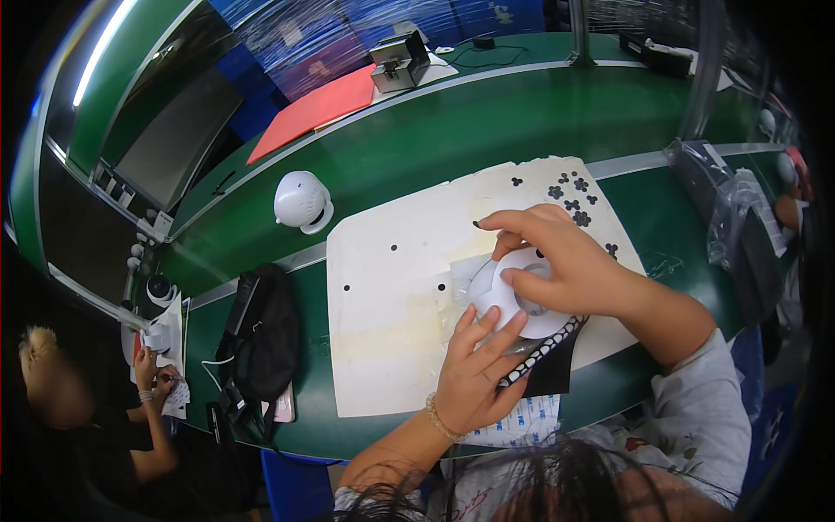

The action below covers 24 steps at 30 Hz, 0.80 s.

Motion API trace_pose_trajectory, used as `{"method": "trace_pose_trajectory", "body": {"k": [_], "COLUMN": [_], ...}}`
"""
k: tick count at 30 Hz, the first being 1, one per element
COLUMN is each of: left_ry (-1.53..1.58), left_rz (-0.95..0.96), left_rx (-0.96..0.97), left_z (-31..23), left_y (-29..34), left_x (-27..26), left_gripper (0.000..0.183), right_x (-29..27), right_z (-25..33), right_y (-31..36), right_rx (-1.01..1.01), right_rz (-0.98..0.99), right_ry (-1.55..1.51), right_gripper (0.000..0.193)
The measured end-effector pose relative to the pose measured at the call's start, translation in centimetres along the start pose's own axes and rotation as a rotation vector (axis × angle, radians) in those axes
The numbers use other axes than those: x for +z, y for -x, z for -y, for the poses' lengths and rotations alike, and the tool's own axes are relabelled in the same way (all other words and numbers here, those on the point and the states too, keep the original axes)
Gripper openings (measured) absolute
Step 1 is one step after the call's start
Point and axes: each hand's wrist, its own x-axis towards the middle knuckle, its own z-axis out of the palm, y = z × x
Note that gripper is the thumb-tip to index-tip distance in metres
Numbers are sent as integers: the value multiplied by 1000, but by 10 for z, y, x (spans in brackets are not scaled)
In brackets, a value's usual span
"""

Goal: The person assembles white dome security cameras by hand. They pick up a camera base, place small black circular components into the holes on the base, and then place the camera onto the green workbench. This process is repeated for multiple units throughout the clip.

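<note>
A white, rounded camera-like device (548, 324) lies tipped over near the right side of a pale mat (374, 339), its round base facing up. My left hand (474, 374) holds it from the near side, fingers against the shell. From the right, my right hand (565, 265) reaches over it, with thumb and lower fingers on the device. My right index finger is lifted, a small black round spot at its tip, apparently a pad. Clear plastic film lies under the device. Beside my left hand are a black-and-white patterned strip (544, 351) and a black sheet (551, 372).
Black round pads (441, 287) and clustered black pieces (581, 217) dot the mat. Another white camera (303, 202) stands beyond it. A black bag (265, 335) lies left, plastic-wrapped items (735, 217) right. Another person (96, 426) works at far left.
</note>
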Motion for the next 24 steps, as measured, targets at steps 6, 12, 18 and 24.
{"method": "trace_pose_trajectory", "body": {"k": [6,12,18,24], "left_ry": [17,38,29,41], "left_rz": [13,20,-37,-76], "left_rx": [7,4,35,20], "left_z": [-1,-2,3,6], "left_y": [1,1,0,2], "left_x": [0,-1,2,4], "left_gripper": [20,21,19,16], "right_x": [-3,-2,-6,-5], "right_z": [-4,-16,-18,-22], "right_y": [-8,-9,-3,37], "right_rx": [255,221,223,-64], "right_rz": [184,266,131,-180], "right_ry": [-355,-438,-359,-80], "right_gripper": [57,63,58,27]}}
